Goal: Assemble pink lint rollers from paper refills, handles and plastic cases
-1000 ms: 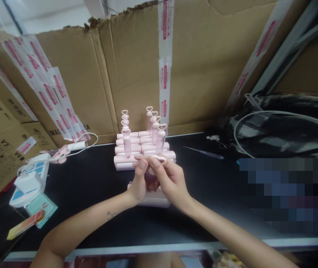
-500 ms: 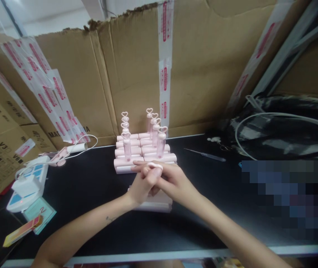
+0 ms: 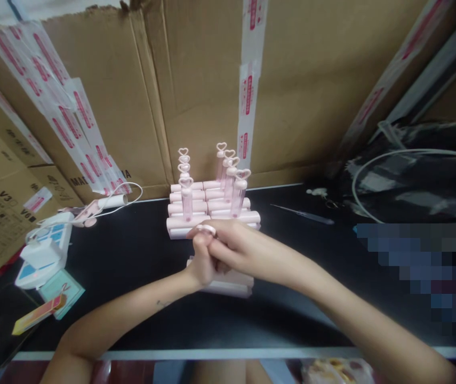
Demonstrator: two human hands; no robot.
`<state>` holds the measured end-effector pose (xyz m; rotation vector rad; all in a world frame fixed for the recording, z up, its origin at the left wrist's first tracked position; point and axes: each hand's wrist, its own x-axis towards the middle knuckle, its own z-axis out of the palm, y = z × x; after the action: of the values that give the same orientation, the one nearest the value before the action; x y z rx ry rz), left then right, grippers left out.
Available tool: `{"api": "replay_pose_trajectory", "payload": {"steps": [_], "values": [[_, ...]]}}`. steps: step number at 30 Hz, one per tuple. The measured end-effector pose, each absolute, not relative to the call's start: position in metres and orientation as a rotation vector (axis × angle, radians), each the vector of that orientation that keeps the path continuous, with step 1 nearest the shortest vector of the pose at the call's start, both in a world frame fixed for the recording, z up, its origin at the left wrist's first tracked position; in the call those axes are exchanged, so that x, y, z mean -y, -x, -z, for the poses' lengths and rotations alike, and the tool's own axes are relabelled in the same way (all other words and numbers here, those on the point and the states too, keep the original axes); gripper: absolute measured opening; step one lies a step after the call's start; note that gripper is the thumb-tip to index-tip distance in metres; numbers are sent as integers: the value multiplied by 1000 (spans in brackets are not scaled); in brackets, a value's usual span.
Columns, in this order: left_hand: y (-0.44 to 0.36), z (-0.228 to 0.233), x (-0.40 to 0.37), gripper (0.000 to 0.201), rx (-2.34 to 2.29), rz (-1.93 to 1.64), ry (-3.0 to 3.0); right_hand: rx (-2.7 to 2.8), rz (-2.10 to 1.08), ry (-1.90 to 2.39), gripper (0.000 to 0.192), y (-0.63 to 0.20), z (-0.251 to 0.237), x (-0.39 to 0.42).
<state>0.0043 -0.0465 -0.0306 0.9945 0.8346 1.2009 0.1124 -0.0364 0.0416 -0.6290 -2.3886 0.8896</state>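
Observation:
My left hand [image 3: 202,262] and my right hand [image 3: 236,242] are pressed together above the front of the table, both closed. Between them shows a pale pink loop [image 3: 207,230]; the rest of that piece is hidden by my fingers. Under my hands lies a pale pink block with a rounded top [image 3: 231,287], partly covered. Behind them, several pink blocks [image 3: 185,223] sit in two columns. Clear pink tubes [image 3: 238,198] with heart-shaped loops on their caps stand upright on these blocks.
At left are a white power strip [image 3: 62,232] with a plug and cable, a teal card [image 3: 62,293] and a yellow-orange cutter-like tool [image 3: 38,316]. Tweezers [image 3: 303,214] lie right of the blocks. Cardboard [image 3: 204,80] walls the back; a coiled white cable [image 3: 358,181] is at right.
The camera view has tilted down and shifted slightly left. My hands stay together around the loop; the right hand has turned, its extended fingers now curled in more.

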Motion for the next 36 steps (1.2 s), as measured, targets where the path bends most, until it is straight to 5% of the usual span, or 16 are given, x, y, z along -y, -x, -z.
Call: {"api": "replay_pose_trajectory", "payload": {"steps": [12,17,28,36], "values": [[9,38,41,52,-598,-1177,-1241,2094,-1314,490,29,-120,-32,36],[10,37,37,70,-469,-1127,-1255,2002,-1553,571,29,-120,-40,28],[7,43,36,79,-705,-1082,-1403,2103,-1333,776,40,-105,-39,32],[1,27,44,57,-894,-1063,-1382,2322,-1394,735,38,-109,-44,24]]}}
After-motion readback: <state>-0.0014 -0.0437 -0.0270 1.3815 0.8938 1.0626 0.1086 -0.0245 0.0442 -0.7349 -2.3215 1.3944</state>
